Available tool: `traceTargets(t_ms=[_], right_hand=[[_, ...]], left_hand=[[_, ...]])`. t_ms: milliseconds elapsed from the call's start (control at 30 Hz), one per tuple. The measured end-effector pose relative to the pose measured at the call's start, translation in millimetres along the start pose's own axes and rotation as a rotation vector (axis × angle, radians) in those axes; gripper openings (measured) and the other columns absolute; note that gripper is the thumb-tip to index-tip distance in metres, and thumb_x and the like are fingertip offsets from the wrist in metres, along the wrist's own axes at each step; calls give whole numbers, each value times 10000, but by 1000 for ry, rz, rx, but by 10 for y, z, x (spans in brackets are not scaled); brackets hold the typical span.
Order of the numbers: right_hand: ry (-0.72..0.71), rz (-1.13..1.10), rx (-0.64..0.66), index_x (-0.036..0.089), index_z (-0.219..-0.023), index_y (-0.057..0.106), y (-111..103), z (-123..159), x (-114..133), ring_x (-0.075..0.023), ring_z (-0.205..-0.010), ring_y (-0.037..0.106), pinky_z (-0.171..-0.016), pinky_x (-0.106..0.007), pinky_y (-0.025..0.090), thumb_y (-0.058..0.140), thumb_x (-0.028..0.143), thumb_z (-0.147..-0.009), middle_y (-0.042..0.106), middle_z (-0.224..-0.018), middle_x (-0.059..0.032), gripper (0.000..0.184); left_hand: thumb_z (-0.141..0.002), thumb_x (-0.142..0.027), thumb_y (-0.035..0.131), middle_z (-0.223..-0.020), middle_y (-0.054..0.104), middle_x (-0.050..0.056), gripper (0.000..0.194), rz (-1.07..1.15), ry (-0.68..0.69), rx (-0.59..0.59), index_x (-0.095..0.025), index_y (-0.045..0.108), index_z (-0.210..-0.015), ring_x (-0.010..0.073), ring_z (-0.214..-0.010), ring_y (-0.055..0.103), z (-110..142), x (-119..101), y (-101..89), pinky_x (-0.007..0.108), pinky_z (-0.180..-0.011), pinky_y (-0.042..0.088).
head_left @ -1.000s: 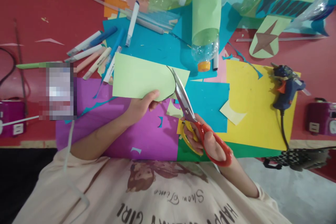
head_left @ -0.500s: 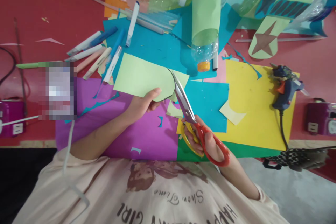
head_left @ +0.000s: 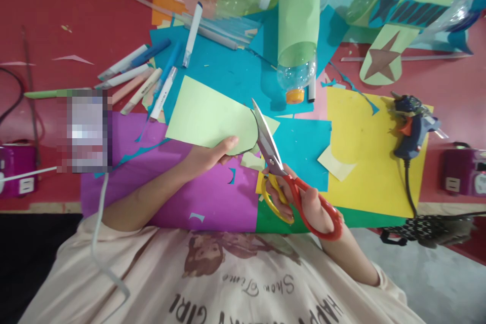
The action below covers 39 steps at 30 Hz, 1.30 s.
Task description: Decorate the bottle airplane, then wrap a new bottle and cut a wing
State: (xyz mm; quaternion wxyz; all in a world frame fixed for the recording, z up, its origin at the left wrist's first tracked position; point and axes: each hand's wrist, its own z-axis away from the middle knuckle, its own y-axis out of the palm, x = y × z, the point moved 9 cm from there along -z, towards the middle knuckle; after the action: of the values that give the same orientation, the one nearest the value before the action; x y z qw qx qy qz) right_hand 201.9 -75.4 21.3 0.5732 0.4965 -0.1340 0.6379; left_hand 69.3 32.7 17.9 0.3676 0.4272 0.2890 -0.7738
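Note:
My left hand (head_left: 218, 154) pinches the lower edge of a pale green sheet of paper (head_left: 208, 114), thumb on top and fingers beneath. A dark curved line runs along the sheet's right end. In my right hand (head_left: 304, 202) is a pair of scissors (head_left: 271, 149) with one red and one yellow handle loop. Their blades lie at the curved line, pointing up and away from me, with a corner of the sheet on their right side. Below the blades lies a pale green paper scrap (head_left: 252, 161).
Several markers (head_left: 142, 88) lie to the left. A bottle wrapped in green paper (head_left: 298, 20) lies ahead. On the right, a glue gun (head_left: 412, 131) rests on yellow paper (head_left: 364, 162). Purple paper (head_left: 220, 207) and blue paper (head_left: 304, 157) cover the red table. A cream scrap (head_left: 336, 163) lies right of the scissors.
The sheet has shifted slightly right and tilted clockwise with my left hand. The scissor handles have opened a little wider, and the blades have moved slightly right.

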Motion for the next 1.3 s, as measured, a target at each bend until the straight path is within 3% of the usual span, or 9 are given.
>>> traceTargets(t_ms=[233,600,1133,1300], right_hand=[[-17,-91,-13,253,-843,429,23,-42,-15,-45,-418,231,-339,-217,224,425,775,-776,374,-674,60,527],[-34,-91,-24,251,-898,450,-14,-14,16,-18,-409,263,-296,-181,255,519,762,-728,408,-743,62,543],[-14,-59,-37,285,-1189,425,-91,6,-54,-11,-374,217,-287,-171,206,519,772,-722,414,-677,75,680],[-13,-58,-56,277,-1173,436,-116,17,-64,-1,-365,231,-278,-168,204,536,774,-706,442,-713,68,690]], left_hand=[[-804,-510,442,-402,372,-39,457,47,-23,-11,-190,415,-480,64,-365,346,-4,27,-14,213,-377,249],[-770,-456,534,-449,419,-37,356,230,14,-41,-180,489,-550,55,-373,374,-48,57,-22,190,-358,257],[-714,-413,590,-415,432,-48,285,327,32,-138,-169,526,-581,45,-326,371,-75,94,-114,176,-315,242],[-703,-405,598,-415,438,-53,268,323,40,-176,-175,517,-592,46,-319,373,-72,89,-146,174,-310,245]])
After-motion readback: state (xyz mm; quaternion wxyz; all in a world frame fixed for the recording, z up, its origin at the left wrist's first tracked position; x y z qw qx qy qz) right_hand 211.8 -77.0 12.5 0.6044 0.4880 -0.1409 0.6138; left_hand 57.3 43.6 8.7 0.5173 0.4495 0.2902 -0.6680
